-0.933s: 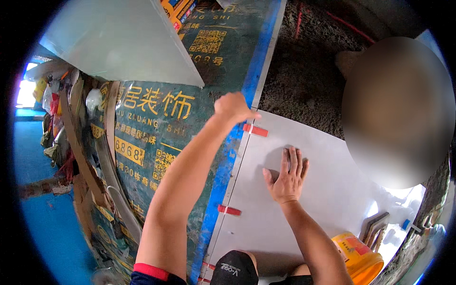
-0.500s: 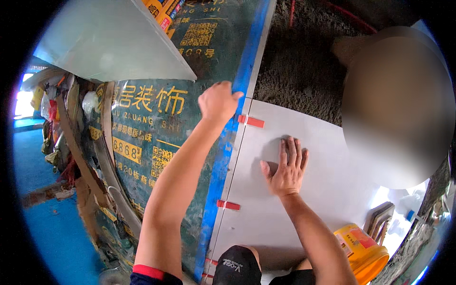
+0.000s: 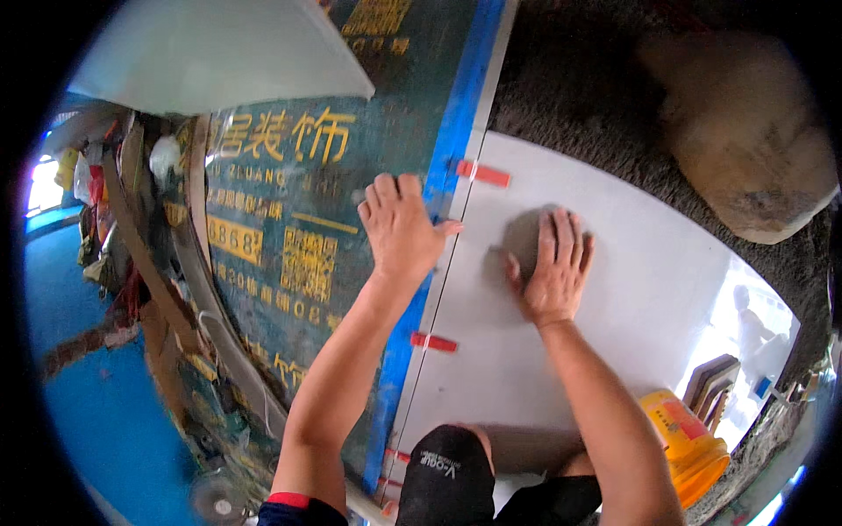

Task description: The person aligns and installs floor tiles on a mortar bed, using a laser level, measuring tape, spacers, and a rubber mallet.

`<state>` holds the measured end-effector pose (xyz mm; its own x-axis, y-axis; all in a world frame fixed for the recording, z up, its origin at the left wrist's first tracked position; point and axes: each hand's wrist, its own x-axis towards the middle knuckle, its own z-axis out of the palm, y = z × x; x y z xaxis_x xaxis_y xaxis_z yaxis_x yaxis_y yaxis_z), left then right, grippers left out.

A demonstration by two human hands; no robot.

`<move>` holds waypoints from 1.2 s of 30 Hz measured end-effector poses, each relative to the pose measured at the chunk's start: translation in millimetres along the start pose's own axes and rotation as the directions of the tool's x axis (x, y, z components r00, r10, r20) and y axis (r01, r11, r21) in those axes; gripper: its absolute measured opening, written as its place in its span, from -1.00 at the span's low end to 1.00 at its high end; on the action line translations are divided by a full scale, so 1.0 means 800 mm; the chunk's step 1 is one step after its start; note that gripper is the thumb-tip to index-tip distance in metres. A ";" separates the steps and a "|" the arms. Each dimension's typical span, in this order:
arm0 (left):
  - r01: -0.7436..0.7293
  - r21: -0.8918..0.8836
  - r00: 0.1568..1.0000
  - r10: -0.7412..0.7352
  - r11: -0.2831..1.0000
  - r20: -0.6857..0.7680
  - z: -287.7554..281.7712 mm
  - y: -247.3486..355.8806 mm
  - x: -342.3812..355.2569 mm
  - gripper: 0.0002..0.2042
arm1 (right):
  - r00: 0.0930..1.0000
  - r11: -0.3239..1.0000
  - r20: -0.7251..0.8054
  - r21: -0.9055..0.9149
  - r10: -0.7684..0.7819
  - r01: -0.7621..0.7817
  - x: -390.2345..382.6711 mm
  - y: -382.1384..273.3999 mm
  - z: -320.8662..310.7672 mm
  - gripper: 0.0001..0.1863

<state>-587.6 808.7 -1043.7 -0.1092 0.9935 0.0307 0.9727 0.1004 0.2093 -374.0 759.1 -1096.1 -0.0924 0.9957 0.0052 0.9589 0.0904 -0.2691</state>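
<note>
My right hand (image 3: 554,276) rests, fingers stretched out and open, on a large glossy white tile (image 3: 517,368). My left hand (image 3: 405,230) is open too, holding nothing. Its fingers spread over the green printed floor covering (image 3: 316,202), and its thumb reaches across the blue tape (image 3: 403,342) to the joint along the tile's left edge. Red tile-levelling wedges in white clips sit along that joint: an upper wedge (image 3: 484,173), a lower wedge (image 3: 435,342) and smaller ones near my knee.
Dark mortar (image 3: 561,96) lies beyond the tile, with a large rounded tan thing (image 3: 754,140) I cannot identify. A yellow bucket (image 3: 688,447) and a handled tool (image 3: 712,386) are at right. A pale sheet (image 3: 219,53) hangs upper left; wooden strips (image 3: 153,263) and clutter line the left.
My left hand has come nearer along the joint, from beyond the upper wedge to below it, and its curled fingers have spread. My right hand has shifted slightly nearer on the tile. The view has moved.
</note>
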 end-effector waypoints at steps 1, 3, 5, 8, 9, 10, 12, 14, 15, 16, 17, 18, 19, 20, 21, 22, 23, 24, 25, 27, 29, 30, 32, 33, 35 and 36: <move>-0.039 -0.053 0.999 0.037 0.998 -0.037 -0.002 -0.004 -0.023 -0.40 | 1.000 1.000 -0.024 -0.003 -0.008 0.008 -0.002 0.000 0.003 -0.14; -0.132 -0.171 0.987 0.112 0.976 -0.119 -0.005 -0.002 -0.084 -0.46 | 0.997 1.000 -0.077 -0.028 -0.013 0.011 -0.001 0.016 0.008 -0.15; -0.104 -0.302 0.992 0.079 0.948 -0.094 0.006 -0.037 -0.203 -0.66 | 0.993 0.997 -0.109 -0.064 -0.050 0.044 -0.003 0.022 0.015 -0.17; -0.160 -0.446 0.965 0.234 0.881 0.116 -0.004 -0.083 -0.396 -0.71 | 0.984 0.993 -0.155 -0.097 -0.085 0.070 -0.004 0.010 0.019 -0.18; -0.037 -0.495 0.958 0.172 0.868 0.229 -0.018 -0.075 -0.425 -0.62 | 0.980 0.991 -0.175 -0.110 -0.099 0.080 -0.004 0.010 0.016 -0.19; -0.024 -0.422 0.946 0.157 0.906 0.283 -0.026 -0.073 -0.446 -0.59 | 0.975 0.989 -0.193 -0.122 -0.110 0.087 -0.007 0.012 0.016 -0.20; 0.014 -0.341 0.909 0.130 0.940 0.395 -0.024 -0.071 -0.477 -0.51 | 0.958 0.982 -0.242 -0.142 -0.153 0.121 -0.004 0.016 0.022 -0.21; -0.006 -0.338 0.823 0.197 0.941 0.533 -0.011 -0.064 -0.501 -0.37 | 0.954 0.979 -0.249 -0.153 -0.167 0.132 -0.006 0.017 0.033 -0.23; -0.026 -0.345 0.822 0.217 0.938 0.527 -0.009 -0.056 -0.498 -0.34 | 0.949 0.975 -0.260 -0.174 -0.178 0.135 -0.003 0.025 0.032 -0.24; -0.045 -0.352 0.822 0.235 0.935 0.519 -0.008 -0.050 -0.494 -0.31 | 0.925 0.954 -0.296 -0.249 -0.239 0.167 -0.005 0.035 0.040 -0.28; -0.068 -0.358 0.825 0.254 0.931 0.505 -0.006 -0.046 -0.492 -0.28 | 0.933 0.962 -0.291 -0.228 -0.214 0.150 -0.005 0.035 0.041 -0.30; 0.030 -0.297 0.864 0.124 0.955 0.488 -0.002 -0.045 -0.497 -0.19 | 0.939 0.968 -0.283 -0.210 -0.195 0.137 -0.006 0.029 0.040 -0.32; 0.058 -0.284 0.888 0.080 0.957 0.453 -0.002 -0.044 -0.506 -0.17 | 0.945 0.973 -0.275 -0.194 -0.177 0.125 -0.007 0.023 0.038 -0.34; 0.090 -0.274 0.907 0.034 0.958 0.419 -0.003 -0.043 -0.517 -0.15 | 0.950 0.976 -0.271 -0.189 -0.158 0.108 -0.009 0.022 0.040 -0.35; 0.124 -0.269 0.926 -0.013 0.955 0.378 -0.002 -0.041 -0.529 -0.12 | 0.951 0.978 -0.272 -0.188 -0.144 0.095 -0.007 0.023 0.042 -0.36; 0.120 -0.279 0.923 -0.004 0.953 0.384 -0.001 -0.039 -0.545 -0.10 | 0.953 0.979 -0.274 -0.187 -0.131 0.081 -0.009 0.022 0.044 -0.37; 0.112 -0.292 0.923 0.009 0.950 0.384 0.001 -0.035 -0.561 -0.08 | 0.953 0.979 -0.289 -0.198 -0.095 0.038 -0.013 0.024 0.045 -0.37; 0.105 -0.306 0.922 0.023 0.946 0.386 0.002 -0.029 -0.574 -0.06 | 0.951 0.978 -0.302 -0.208 -0.058 -0.006 -0.025 0.030 0.047 -0.36; 0.141 -0.317 0.932 -0.018 0.938 0.361 0.003 -0.026 -0.576 -0.06 | 0.950 0.975 -0.311 -0.216 -0.020 -0.050 -0.042 0.036 0.049 -0.35; 0.219 -0.331 0.938 -0.105 0.918 0.331 -0.002 -0.023 -0.576 -0.04 | 0.958 0.976 -0.277 -0.216 -0.068 0.006 -0.111 0.023 0.057 -0.31; 0.235 -0.300 0.943 -0.142 0.925 0.301 0.003 -0.013 -0.585 -0.04 | 0.949 0.970 -0.237 -0.181 -0.206 0.165 -0.209 0.011 0.059 -0.29; 0.239 -0.276 0.946 -0.160 0.931 0.282 0.005 -0.012 -0.585 -0.04 | 0.961 0.956 -0.152 -0.217 -0.232 0.197 -0.265 0.009 0.056 -0.31; 0.282 -0.283 0.933 -0.192 0.917 0.305 -0.003 -0.020 -0.594 -0.05 | 0.949 0.932 -0.002 -0.188 -0.316 0.310 -0.392 -0.012 0.029 -0.24; 0.284 -0.301 0.929 -0.184 0.910 0.320 -0.009 -0.016 -0.594 -0.05 | 0.931 0.907 0.034 -0.218 -0.362 0.361 -0.431 -0.001 0.022 -0.20; 0.303 -0.265 0.926 -0.217 0.915 0.309 -0.013 -0.020 -0.583 -0.06 | 0.931 0.911 0.014 -0.198 -0.366 0.361 -0.451 -0.008 0.017 -0.17; 0.308 -0.244 0.924 -0.229 0.919 0.306 -0.015 -0.019 -0.580 -0.06 | 0.932 0.916 0.003 -0.185 -0.361 0.356 -0.458 -0.007 0.013 -0.15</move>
<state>-553.7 345.4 -1049.6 -0.2611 0.9114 -0.3182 0.8106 0.3860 0.4405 -348.4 393.6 -1106.2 -0.4334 0.8958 0.0990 0.8953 0.4405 -0.0667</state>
